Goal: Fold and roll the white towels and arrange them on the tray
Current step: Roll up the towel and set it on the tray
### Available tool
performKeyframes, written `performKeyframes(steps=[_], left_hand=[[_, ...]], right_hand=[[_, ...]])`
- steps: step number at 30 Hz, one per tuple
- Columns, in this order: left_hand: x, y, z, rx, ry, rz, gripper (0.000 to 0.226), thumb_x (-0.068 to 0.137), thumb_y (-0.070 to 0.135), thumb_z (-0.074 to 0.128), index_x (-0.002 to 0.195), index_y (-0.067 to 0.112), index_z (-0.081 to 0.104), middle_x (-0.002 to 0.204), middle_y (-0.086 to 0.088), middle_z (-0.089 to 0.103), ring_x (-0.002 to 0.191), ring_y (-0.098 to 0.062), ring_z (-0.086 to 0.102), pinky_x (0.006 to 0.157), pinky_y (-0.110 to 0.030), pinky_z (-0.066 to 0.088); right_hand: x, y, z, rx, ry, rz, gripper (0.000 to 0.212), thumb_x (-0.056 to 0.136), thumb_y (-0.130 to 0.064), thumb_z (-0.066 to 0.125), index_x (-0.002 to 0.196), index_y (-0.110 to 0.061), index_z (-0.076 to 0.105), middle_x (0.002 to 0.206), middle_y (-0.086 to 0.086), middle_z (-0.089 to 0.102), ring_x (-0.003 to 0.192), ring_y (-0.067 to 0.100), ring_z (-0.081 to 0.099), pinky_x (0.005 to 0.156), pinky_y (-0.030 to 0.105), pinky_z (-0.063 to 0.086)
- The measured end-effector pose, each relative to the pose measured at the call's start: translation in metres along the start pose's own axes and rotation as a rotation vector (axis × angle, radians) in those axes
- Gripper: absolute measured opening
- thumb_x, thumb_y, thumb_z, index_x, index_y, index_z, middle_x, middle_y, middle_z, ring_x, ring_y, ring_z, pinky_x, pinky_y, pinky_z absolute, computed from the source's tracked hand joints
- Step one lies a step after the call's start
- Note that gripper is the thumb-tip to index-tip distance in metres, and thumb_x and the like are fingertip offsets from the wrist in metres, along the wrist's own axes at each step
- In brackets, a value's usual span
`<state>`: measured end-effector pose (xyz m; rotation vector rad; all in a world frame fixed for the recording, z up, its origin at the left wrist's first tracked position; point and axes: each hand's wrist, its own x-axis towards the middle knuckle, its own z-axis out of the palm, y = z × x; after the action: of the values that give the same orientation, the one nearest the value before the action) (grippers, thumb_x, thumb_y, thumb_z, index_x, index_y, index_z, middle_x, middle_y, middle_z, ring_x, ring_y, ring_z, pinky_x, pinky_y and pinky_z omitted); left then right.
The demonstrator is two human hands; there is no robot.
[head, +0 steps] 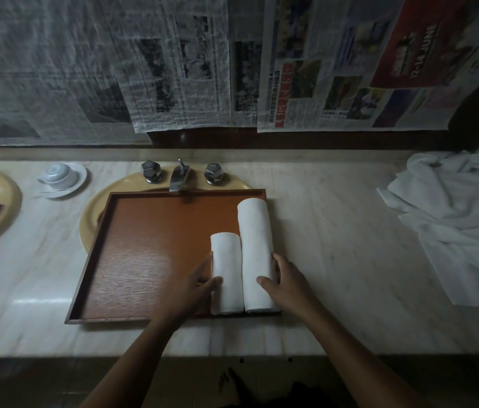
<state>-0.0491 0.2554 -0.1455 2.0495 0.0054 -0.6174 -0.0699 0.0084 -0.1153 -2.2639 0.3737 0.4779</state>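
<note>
A brown rectangular wooden tray with a low raised rim lies flat in the middle of the countertop, nearer its front edge. A long white towel rolled into a tight cylinder lies along the tray's right edge, running from close to the far right corner to the near edge. A shorter white rolled towel lies parallel and touching its left side, near ends level at the tray's near edge. A heap of loose, crumpled white towels lies at the countertop's right end.
</note>
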Motion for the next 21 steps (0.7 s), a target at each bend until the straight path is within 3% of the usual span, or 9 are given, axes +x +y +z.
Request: performKeyframes(steps=[4, 9, 12, 15, 19, 21], left_hand=[[0.001, 0.002, -0.002, -0.133, -0.065, -0.005, 0.079, 0.085, 0.067, 0.06, 0.156, 0.049, 0.029, 0.12, 0.0, 0.072, 0.105, -0.022, 0.073, 0.087, -0.049, 0.062], [0.0, 0.003, -0.004, -0.22, -0.059, -0.027, 0.057, 0.1, 0.042, 0.062, 0.151, 0.05, 0.037, 0.119, -0.003, 0.073, 0.106, -0.023, 0.073, 0.091, -0.051, 0.061], [-0.001, 0.007, -0.003, -0.135, -0.04, -0.009, 0.055, 0.102, 0.045, 0.058, 0.153, 0.045, 0.036, 0.125, 0.001, 0.069, 0.107, -0.018, 0.07, 0.088, -0.043, 0.061], [0.001, 0.01, -0.004, -0.014, 0.05, 0.015, 0.054, 0.103, 0.043, 0.056, 0.154, 0.034, 0.04, 0.121, 0.0, 0.067, 0.103, -0.012, 0.066, 0.076, -0.026, 0.053], [0.004, 0.019, -0.007, 0.118, 0.212, 0.029, 0.055, 0.1, 0.044, 0.061, 0.15, 0.026, 0.046, 0.128, -0.003, 0.063, 0.099, -0.01, 0.061, 0.07, -0.022, 0.048], [0.007, 0.025, -0.009, 0.21, 0.298, 0.078, 0.054, 0.098, 0.045, 0.062, 0.147, 0.027, 0.048, 0.136, -0.003, 0.058, 0.107, -0.013, 0.06, 0.077, -0.027, 0.054]], right_hand=[[0.002, 0.0, 0.0, 0.0, 0.002, 0.004, 0.078, 0.097, -0.049, 0.063, 0.16, -0.026, 0.023, 0.159, 0.001, 0.038, 0.139, 0.025, 0.047, 0.11, 0.044, 0.047], [0.002, 0.003, -0.002, 0.024, -0.009, -0.012, 0.078, 0.097, -0.05, 0.063, 0.16, -0.027, 0.025, 0.16, -0.001, 0.038, 0.14, 0.024, 0.047, 0.112, 0.043, 0.046], [0.002, 0.004, -0.003, 0.036, -0.012, -0.015, 0.076, 0.097, -0.05, 0.063, 0.159, -0.027, 0.027, 0.16, -0.002, 0.039, 0.139, 0.023, 0.048, 0.112, 0.043, 0.046], [0.002, 0.007, -0.005, 0.044, -0.003, -0.024, 0.073, 0.097, -0.05, 0.063, 0.158, -0.026, 0.03, 0.158, -0.002, 0.042, 0.138, 0.022, 0.049, 0.112, 0.042, 0.047], [-0.003, 0.007, -0.014, 0.044, 0.064, -0.047, 0.06, 0.101, -0.044, 0.061, 0.153, -0.023, 0.042, 0.15, -0.001, 0.052, 0.128, 0.019, 0.056, 0.101, 0.033, 0.049], [-0.005, 0.01, -0.022, 0.035, 0.11, -0.078, 0.052, 0.101, -0.039, 0.061, 0.149, -0.023, 0.047, 0.145, -0.001, 0.056, 0.117, 0.015, 0.06, 0.091, 0.025, 0.047]])
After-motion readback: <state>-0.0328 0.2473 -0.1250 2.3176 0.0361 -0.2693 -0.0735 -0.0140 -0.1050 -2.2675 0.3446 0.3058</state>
